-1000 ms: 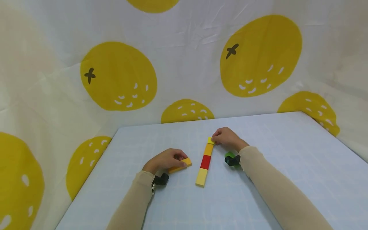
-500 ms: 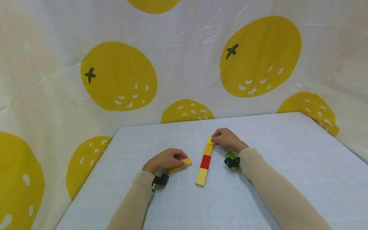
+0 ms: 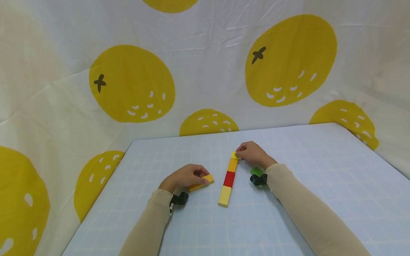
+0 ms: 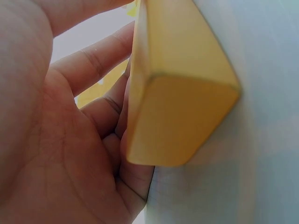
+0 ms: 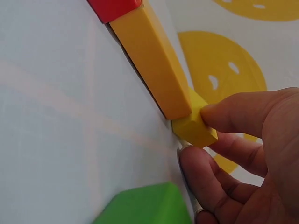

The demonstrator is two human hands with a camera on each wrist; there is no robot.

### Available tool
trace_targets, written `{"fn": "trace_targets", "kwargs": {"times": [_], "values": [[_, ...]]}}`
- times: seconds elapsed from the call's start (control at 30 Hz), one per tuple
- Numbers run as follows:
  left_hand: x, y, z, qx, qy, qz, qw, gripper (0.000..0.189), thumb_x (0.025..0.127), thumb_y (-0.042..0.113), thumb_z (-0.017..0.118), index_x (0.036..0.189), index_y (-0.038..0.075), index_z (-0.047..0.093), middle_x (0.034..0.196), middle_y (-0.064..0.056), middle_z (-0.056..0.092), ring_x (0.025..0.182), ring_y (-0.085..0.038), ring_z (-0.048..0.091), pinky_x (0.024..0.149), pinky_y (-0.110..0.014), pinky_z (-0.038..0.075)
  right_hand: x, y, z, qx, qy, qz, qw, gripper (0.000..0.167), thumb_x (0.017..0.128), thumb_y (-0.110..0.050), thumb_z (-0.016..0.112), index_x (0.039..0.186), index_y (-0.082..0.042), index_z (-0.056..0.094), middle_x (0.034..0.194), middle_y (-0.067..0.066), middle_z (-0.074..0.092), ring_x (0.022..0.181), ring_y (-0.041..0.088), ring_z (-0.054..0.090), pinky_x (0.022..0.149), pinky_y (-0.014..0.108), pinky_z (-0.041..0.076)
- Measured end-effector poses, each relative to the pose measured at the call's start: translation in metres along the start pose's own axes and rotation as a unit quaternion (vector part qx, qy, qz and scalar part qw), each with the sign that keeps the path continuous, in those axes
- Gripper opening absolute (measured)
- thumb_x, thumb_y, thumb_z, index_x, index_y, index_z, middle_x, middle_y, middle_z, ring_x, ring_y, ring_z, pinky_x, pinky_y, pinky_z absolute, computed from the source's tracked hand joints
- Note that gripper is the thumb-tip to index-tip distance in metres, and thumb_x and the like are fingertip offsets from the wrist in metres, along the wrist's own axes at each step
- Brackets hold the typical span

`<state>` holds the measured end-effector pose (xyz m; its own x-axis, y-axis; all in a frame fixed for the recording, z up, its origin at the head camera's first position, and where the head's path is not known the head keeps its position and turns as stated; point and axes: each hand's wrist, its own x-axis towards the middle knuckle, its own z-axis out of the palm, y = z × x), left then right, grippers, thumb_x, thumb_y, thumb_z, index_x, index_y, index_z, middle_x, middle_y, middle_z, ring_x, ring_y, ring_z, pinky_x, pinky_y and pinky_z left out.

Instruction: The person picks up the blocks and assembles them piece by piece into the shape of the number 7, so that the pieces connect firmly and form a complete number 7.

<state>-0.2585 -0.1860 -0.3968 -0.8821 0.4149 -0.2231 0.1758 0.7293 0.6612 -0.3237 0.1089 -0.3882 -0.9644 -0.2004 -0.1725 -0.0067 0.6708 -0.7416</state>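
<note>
A row of blocks runs away from me on the table in the head view: a pale yellow block (image 3: 225,196) nearest, then a red block (image 3: 229,179), an orange block (image 3: 232,165) and a small yellow block (image 3: 235,155) at the far end. My right hand (image 3: 253,153) pinches that small yellow block between thumb and fingers; in the right wrist view it sits against the end of the orange block (image 5: 154,65). Left of the row, my left hand (image 3: 186,176) grips a long yellow-orange block (image 3: 200,185), whose end face fills the middle of the left wrist view.
A green block (image 3: 256,171) lies right of the row, partly hidden behind the right wrist's camera (image 3: 258,179). The table (image 3: 272,227) has a pale blue checked cover. Behind it hangs a white curtain (image 3: 205,71) with yellow fruit prints.
</note>
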Motion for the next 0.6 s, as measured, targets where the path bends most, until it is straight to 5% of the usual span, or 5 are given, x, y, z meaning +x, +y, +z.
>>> {"fn": "trace_targets", "kwargs": {"times": [0.6], "values": [[-0.0009, 0.0029, 0.0002, 0.000, 0.001, -0.014, 0.9999, 0.027, 0.087, 0.035, 0.078, 0.111, 0.024, 0.071, 0.098, 0.002, 0.063, 0.095, -0.020, 0.055, 0.080, -0.034, 0.049, -0.0017, 0.0002, 0.0006, -0.007, -0.003, -0.007, 0.9999, 0.028, 0.095, -0.030, 0.067, 0.115, -0.011, 0.069, 0.105, 0.008, 0.065, 0.096, 0.028, 0.056, 0.084, 0.038, 0.048]]}}
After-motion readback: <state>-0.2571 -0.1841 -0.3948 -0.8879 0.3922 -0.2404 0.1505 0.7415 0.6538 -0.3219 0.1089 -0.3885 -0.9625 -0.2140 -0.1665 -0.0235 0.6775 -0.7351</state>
